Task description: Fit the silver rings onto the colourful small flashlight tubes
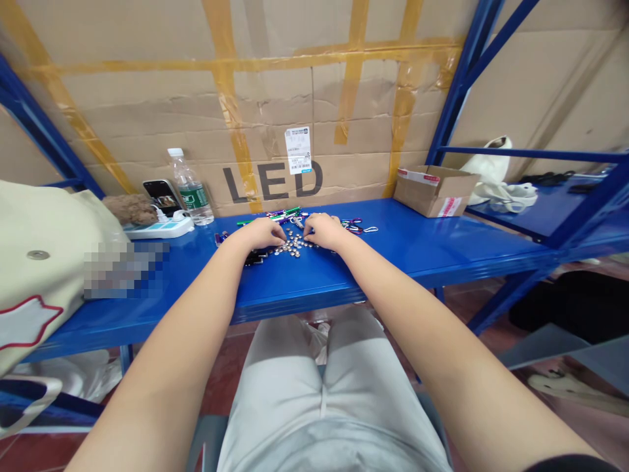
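Note:
Both my hands rest on a blue metal shelf (pixel 417 249) over a small heap of shiny round button cells (pixel 293 246). My left hand (pixel 263 232) lies palm down at the heap's left edge, fingers curled together onto the cells. My right hand (pixel 322 229) sits at the heap's right edge, fingers bent and pinched down toward it; what they hold is hidden. Behind the hands lie several small coloured keychain lights (pixel 285 214) with carabiner clips (pixel 361 228). A few dark parts (pixel 254 257) lie under my left wrist.
A water bottle (pixel 190 187), a phone (pixel 161 195) and a white power strip (pixel 162 228) stand at the back left. A cream bag (pixel 44 255) fills the left end. An open cardboard box (pixel 435 190) sits at the back right. A taped cardboard wall marked LED (pixel 272 182) backs the shelf.

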Available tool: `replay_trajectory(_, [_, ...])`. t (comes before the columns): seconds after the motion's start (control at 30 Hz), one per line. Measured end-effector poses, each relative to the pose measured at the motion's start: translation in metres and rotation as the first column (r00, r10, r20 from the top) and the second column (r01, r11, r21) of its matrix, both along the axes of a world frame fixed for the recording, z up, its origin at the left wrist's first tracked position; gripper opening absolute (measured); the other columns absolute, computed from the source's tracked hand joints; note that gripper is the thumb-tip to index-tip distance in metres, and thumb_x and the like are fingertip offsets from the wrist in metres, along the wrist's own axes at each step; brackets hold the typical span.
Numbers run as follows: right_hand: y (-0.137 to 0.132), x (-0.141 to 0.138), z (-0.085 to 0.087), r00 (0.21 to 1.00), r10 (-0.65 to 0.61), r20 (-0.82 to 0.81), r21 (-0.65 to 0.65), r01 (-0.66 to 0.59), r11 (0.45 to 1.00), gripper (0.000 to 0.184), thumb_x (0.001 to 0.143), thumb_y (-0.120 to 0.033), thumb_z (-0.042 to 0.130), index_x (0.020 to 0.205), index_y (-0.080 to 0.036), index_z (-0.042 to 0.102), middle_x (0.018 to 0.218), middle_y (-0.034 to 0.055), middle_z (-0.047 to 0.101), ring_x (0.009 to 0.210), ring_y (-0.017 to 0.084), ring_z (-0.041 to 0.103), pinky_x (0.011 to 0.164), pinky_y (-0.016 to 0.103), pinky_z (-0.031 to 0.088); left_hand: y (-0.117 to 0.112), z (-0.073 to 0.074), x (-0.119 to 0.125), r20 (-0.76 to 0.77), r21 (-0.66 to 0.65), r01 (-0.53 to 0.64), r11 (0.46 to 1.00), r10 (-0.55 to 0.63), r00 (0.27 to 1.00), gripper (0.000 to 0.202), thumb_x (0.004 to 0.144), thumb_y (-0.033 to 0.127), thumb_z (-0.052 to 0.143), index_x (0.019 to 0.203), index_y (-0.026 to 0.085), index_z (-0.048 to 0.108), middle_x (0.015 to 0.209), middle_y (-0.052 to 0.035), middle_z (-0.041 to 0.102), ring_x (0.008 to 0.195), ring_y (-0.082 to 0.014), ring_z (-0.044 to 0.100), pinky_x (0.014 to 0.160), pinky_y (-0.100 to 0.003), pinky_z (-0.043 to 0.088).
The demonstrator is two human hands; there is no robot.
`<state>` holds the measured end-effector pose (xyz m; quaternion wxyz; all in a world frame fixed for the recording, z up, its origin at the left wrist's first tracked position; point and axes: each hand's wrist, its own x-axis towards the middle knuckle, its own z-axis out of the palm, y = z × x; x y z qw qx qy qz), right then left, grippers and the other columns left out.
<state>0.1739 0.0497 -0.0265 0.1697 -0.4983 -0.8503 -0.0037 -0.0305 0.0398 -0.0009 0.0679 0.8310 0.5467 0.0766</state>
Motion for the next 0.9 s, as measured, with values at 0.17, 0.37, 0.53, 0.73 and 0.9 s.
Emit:
replay_trajectory(0.17, [-0.003,0.001,0.003,1.0,0.012,0.021,-0.017,-0.011,1.0,0.011,0.084,-0.029,0.063,0.086,-0.027,0.074,0.115,0.0024,0.066,0.112,0.024,0.054,0.094,0.04,0.041,-0.004,0.002,0.005,-0.031,0.023,-0.021,1.0,0.022,0.999,0.019,0.072,0.03,0.066,0.087,0.023,0.076,0.09,-0.0009,0.075,0.082,-0.0191,0.066,0.075,-0.024,0.048])
replay_trajectory(0.37, [-0.004,-0.006,0.001,0.999,-0.033,0.005,0.043,0.033,0.999,0.023,0.089,-0.038,0.055,0.1,-0.027,0.072,0.122,0.0077,0.061,0.115,0.028,0.053,0.093,0.046,0.043,-0.004,0.003,0.011,-0.039,0.073,-0.021,0.997,0.024,0.999,0.017,0.073,0.023,0.067,0.088,0.019,0.075,0.086,-0.002,0.074,0.079,-0.0168,0.066,0.077,-0.023,0.047])
replay_trajectory(0.53, [0.0,-0.011,-0.002,0.998,-0.043,0.035,0.003,0.043,0.999,0.022,0.087,-0.035,0.057,0.102,-0.029,0.072,0.124,0.0075,0.06,0.116,0.03,0.052,0.094,0.05,0.042,-0.001,0.001,0.014,-0.065,0.129,0.016,0.991,-0.007,0.998,0.013,0.074,0.02,0.068,0.083,0.018,0.076,0.083,-0.0021,0.073,0.077,-0.0164,0.064,0.076,-0.025,0.046])
replay_trajectory(0.73, [0.001,-0.011,-0.001,0.998,-0.068,0.008,-0.032,0.068,0.997,0.019,0.084,-0.03,0.058,0.094,-0.029,0.074,0.12,0.006,0.062,0.114,0.029,0.053,0.094,0.05,0.043,-0.001,0.001,0.01,-0.064,0.09,0.049,0.995,-0.044,0.997,0.016,0.076,0.023,0.064,0.087,0.019,0.076,0.085,-0.0016,0.074,0.079,-0.0169,0.065,0.077,-0.024,0.047])
replay_trajectory(0.9, [-0.002,-0.009,0.001,0.998,-0.066,-0.012,-0.019,0.066,0.998,0.02,0.081,-0.028,0.06,0.095,-0.028,0.073,0.122,0.0061,0.061,0.114,0.029,0.052,0.094,0.049,0.043,0.002,-0.004,0.013,-0.045,0.231,0.052,0.972,-0.042,0.998,0.027,0.085,0.028,0.054,0.101,0.019,0.075,0.101,-0.0042,0.074,0.092,-0.0198,0.065,0.084,-0.026,0.047])
